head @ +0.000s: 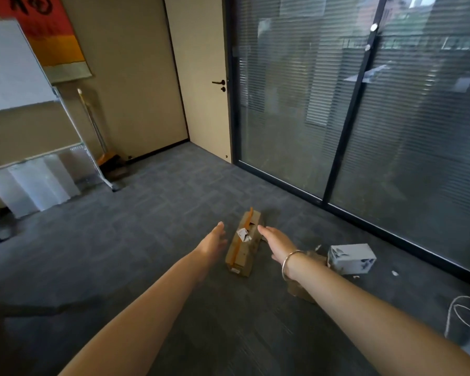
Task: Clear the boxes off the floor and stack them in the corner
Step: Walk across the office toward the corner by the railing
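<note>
The job had hardly begun. The long brown box (244, 244) with the orange strip lay flat on the grey carpet floor (152, 226), in the middle of the room. To its right sat a small white box (352, 258), tipped a little on its side, and near it another brown box (303, 289) peeked out from under the right arm, so most of it was hidden. All three boxes were on the floor, and nothing sat in the far corner (186, 141) by the door (201, 77), so I think every box was left to carry and stack. Both arms reached out far in front. The left hand (213, 241) hung just to the left of the long brown box, and the right hand (278, 241) hung just to the right of it, with a silver bangle (289, 263) on the wrist. The fingers (263, 229) of both hands were straight and spread a little, holding nothing. The palms faced each other with the box between them, but the hands did not seem to touch it. It looked like the hands were ready to close on the two long sides and lift that box first.
</note>
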A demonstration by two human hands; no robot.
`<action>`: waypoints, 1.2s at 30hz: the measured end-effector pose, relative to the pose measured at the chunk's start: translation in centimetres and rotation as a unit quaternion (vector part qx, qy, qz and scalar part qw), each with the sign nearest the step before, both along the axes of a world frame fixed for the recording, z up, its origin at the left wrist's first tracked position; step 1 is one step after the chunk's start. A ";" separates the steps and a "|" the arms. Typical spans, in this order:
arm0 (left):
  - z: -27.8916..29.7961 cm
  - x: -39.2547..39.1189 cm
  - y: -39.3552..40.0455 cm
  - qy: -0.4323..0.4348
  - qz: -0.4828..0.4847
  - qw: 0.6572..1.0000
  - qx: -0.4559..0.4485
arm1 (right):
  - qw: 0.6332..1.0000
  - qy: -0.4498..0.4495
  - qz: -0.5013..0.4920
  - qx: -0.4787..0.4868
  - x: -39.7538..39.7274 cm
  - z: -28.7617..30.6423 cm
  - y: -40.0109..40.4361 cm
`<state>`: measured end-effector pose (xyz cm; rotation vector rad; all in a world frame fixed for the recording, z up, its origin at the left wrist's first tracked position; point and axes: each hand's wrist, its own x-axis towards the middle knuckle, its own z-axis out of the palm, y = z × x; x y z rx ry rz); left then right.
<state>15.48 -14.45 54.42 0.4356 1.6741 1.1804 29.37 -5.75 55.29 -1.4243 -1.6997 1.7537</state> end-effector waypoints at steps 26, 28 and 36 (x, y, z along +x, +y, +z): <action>-16.7 -6.5 48.5 -0.038 -0.196 0.970 -0.141 | 0.976 -0.053 -0.168 -0.128 -6.0 -18.4 43.5; -18.6 -5.8 51.1 -0.042 -0.225 0.962 -0.150 | 0.966 -0.036 -0.207 -0.151 -5.2 -20.5 45.4; -33.8 -3.1 59.2 -0.050 -0.317 0.922 -0.217 | 0.898 0.027 -0.364 -0.246 0.4 -35.3 52.1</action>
